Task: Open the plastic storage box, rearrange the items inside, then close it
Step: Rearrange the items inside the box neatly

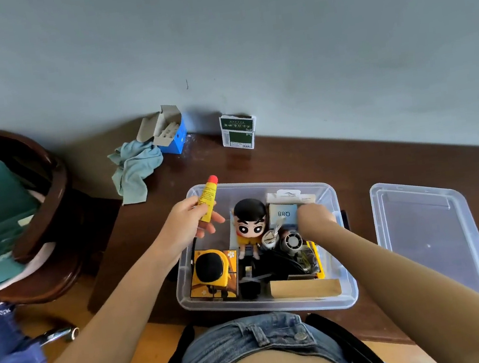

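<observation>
On the dark wooden table [381, 156] stood the clear plastic storage box [349, 297], open, its lid [428, 235] lying flat just to its right. Inside it sat a black-haired figurine [250, 225] near the middle, a yellow-and-black gadget [212, 271] at the near left, a wooden block [306, 290] along the near wall, a small carton marked Q88 [282, 215] at the far right, and a round metal piece [292, 243] among dark cables (hard to make out). The left hand [184, 226] hovered over the box's left edge, fingers and thumb curled round a yellow tube [208, 200] with a red cap. The right hand [313, 217] reached down into the far right corner beside the carton; its fingers were folded under and hidden, so I could not tell their state.
</observation>
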Available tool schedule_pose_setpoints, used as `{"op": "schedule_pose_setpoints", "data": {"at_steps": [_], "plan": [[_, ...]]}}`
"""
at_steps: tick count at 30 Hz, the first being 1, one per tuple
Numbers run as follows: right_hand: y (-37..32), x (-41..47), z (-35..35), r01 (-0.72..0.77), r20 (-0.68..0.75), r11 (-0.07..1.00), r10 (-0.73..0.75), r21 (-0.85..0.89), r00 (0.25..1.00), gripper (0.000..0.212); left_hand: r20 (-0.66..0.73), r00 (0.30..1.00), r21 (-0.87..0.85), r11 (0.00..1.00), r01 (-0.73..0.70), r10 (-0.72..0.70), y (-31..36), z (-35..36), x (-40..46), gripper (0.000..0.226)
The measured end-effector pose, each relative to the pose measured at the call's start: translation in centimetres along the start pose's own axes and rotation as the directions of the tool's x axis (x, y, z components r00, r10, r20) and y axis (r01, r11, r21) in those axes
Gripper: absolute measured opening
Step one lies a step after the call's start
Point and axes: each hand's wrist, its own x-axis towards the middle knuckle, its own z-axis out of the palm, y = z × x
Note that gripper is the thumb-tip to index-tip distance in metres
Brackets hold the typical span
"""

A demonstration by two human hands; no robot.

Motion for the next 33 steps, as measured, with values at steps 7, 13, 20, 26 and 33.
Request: {"op": "schedule_pose_setpoints", "data": {"at_steps": [7, 13, 20, 26, 33], "plan": [[-0.2, 0.2, -0.2, -0.037, 0.045, 0.999, 0.037, 0.008, 0.998, 0.023, 0.019, 0.997, -0.036, 0.997, 0.073, -0.072, -0.4, 0.4, -0.1, 0.012], [-0.4, -0.3, 0.5, -0.055, 0.04, 0.998, 0.054, 0.014, 0.998, 0.026, 0.012, 0.997, -0.017, 0.997, 0.07, -0.07, -1.1, 0.3, -0.2, 0.013], [1.1, -2.5, 0.0, 0.056, 0.152, 0.998, -0.049, -0.043, 0.987, 0.029, -0.009, 1.0, 0.001, 1.0, 0.022, -0.022, -1.8, 0.0, -0.4, 0.007], [0.0, -3.3, 1.4, 0.017, 0.116, 0.999, -0.011, -0.051, 0.993, 0.029, -0.033, 0.999, -0.094, 0.995, -0.023, 0.02, -1.6, 0.2, -0.9, 0.017], [1.2, -5.3, -1.5, 0.002, -0.018, 0.994, -0.004, -0.112, 1.0, 0.022, -0.066, 0.995, -0.256, 0.965, 0.058, -0.078, -1.2, -0.3, -1.0, 0.031]]}}
